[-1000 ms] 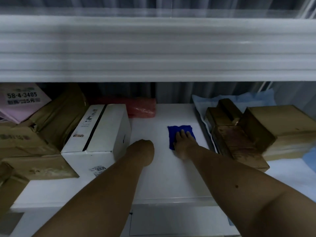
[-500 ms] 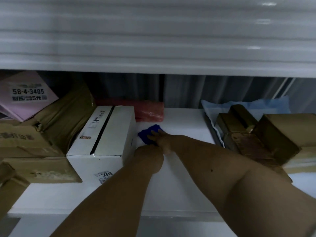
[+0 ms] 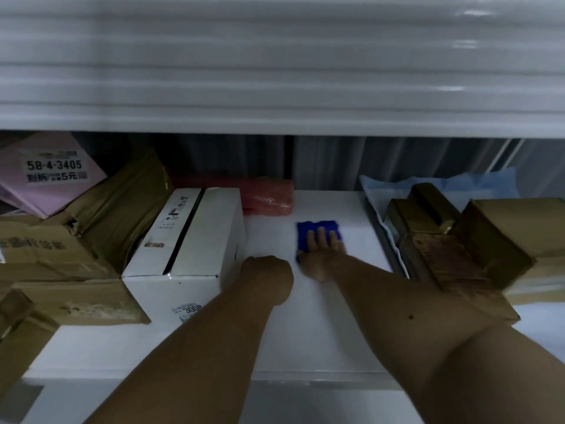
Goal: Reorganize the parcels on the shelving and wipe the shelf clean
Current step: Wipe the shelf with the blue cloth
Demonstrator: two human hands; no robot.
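The right hand lies flat, fingers spread and open, pressing a small blue cloth onto the bare middle of the white shelf. The cloth sits toward the back of that cleared strip, partly under the fingers, its edges a little blurred. The left hand is curled into a closed fist and rests on the shelf just beside the right one, close to the end of a white carton; whether it touches the carton I cannot tell, and nothing shows inside its grip.

The white carton stands left of the cleared strip, with a dark tape line along its top and a label reading 3008 on its near face. Left of it, crumpled brown cardboard parcels are heaped together, and a pink parcel labelled 58-4-3405 leans behind them. A red padded packet lies at the back, just behind the carton. On the right, brown boxes are clustered on pale blue wrapping.
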